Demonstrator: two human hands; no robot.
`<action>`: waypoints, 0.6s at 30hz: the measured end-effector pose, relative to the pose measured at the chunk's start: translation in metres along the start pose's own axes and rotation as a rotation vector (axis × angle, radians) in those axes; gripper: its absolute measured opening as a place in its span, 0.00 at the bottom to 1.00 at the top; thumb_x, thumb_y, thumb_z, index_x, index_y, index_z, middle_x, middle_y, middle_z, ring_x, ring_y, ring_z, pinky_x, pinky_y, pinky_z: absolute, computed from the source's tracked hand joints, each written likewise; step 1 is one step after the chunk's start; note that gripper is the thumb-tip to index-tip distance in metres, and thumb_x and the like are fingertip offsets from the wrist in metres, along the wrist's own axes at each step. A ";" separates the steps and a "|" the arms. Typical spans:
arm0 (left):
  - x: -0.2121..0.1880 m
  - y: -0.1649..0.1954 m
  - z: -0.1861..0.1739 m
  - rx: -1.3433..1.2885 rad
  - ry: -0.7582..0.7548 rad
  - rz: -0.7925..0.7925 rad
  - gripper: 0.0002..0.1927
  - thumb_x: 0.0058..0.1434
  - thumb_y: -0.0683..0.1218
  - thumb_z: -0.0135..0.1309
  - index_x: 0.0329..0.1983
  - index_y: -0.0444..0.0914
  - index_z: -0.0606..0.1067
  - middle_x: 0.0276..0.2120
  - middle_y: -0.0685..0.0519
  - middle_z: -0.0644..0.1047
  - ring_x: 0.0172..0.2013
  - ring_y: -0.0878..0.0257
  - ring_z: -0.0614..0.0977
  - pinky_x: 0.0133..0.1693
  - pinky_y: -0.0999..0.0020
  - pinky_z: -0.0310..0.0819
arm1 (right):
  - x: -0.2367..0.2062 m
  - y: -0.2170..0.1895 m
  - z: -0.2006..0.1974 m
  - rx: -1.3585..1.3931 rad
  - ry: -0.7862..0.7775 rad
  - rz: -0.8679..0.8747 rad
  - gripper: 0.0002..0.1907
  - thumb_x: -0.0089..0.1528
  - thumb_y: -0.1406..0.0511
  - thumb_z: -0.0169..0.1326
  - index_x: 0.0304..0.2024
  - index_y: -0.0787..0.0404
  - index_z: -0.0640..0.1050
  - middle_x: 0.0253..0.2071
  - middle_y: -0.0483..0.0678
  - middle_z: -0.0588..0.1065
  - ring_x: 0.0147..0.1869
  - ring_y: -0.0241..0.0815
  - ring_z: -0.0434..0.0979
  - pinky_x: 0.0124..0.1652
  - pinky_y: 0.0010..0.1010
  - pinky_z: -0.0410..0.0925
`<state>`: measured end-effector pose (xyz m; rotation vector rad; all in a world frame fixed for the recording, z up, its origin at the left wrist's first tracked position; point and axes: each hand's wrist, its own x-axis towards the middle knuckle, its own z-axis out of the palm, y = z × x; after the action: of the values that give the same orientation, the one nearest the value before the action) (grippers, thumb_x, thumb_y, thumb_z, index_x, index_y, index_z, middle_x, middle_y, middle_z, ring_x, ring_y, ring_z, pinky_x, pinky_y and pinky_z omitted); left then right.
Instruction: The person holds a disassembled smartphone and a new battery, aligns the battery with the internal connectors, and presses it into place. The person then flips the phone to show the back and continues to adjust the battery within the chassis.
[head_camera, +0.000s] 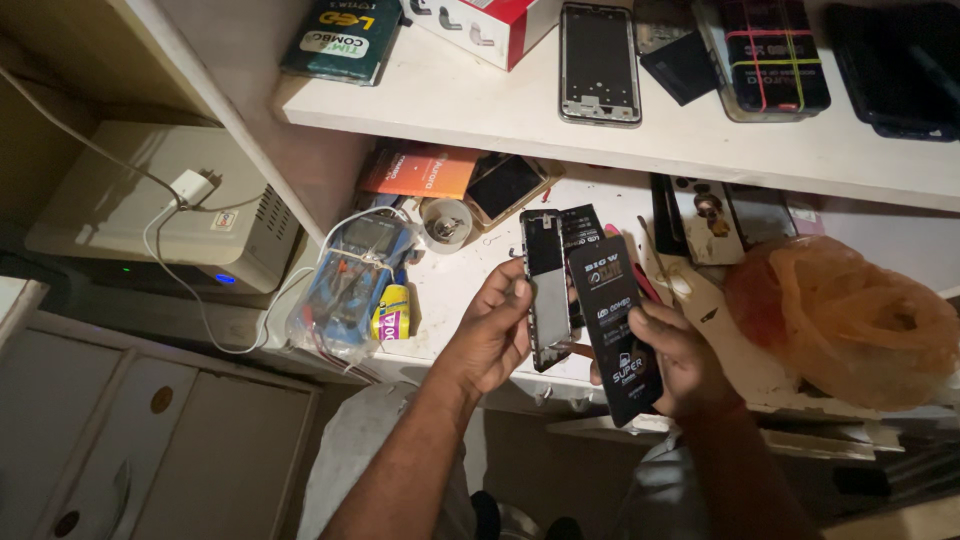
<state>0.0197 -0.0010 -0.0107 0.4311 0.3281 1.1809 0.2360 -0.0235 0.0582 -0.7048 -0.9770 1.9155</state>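
Hands first: I see my left hand (493, 335) closed around a phone frame (546, 292), held upright, and my right hand (680, 362) gripping a black box (615, 325) just right of it, both near the desk edge. Left lies a bagged meter (352, 280); right, an orange bag (850, 318); far above, a shelf (520, 120).

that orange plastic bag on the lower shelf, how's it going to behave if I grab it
The orange plastic bag looks thin and crumpled, so it will probably be floppy and collapse where gripped. It bulges as if partly filled, so its contents may shift or sag. It sits near the shelf edge and might slide off if pushed.
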 end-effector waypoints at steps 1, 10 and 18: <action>0.000 0.000 0.000 0.001 0.006 -0.001 0.18 0.73 0.44 0.49 0.64 0.38 0.64 0.55 0.42 0.76 0.57 0.54 0.80 0.58 0.56 0.79 | -0.001 0.001 -0.001 -0.034 0.024 0.003 0.30 0.66 0.57 0.51 0.63 0.73 0.69 0.45 0.56 0.78 0.35 0.40 0.83 0.33 0.29 0.78; -0.001 0.003 0.001 -0.024 -0.021 0.012 0.19 0.72 0.46 0.49 0.63 0.38 0.65 0.55 0.42 0.77 0.57 0.53 0.80 0.57 0.57 0.79 | -0.005 0.006 -0.011 -0.116 0.085 0.008 0.23 0.68 0.56 0.47 0.51 0.73 0.74 0.33 0.54 0.77 0.32 0.42 0.82 0.32 0.32 0.78; 0.000 0.003 0.001 0.005 0.023 0.014 0.19 0.72 0.46 0.49 0.64 0.38 0.66 0.54 0.43 0.77 0.56 0.55 0.81 0.58 0.57 0.79 | -0.005 0.008 -0.014 -0.231 0.074 -0.035 0.22 0.67 0.56 0.46 0.50 0.70 0.74 0.34 0.55 0.79 0.31 0.43 0.83 0.29 0.33 0.78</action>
<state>0.0179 0.0000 -0.0079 0.4250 0.3487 1.1995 0.2459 -0.0249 0.0445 -0.8789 -1.1682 1.7503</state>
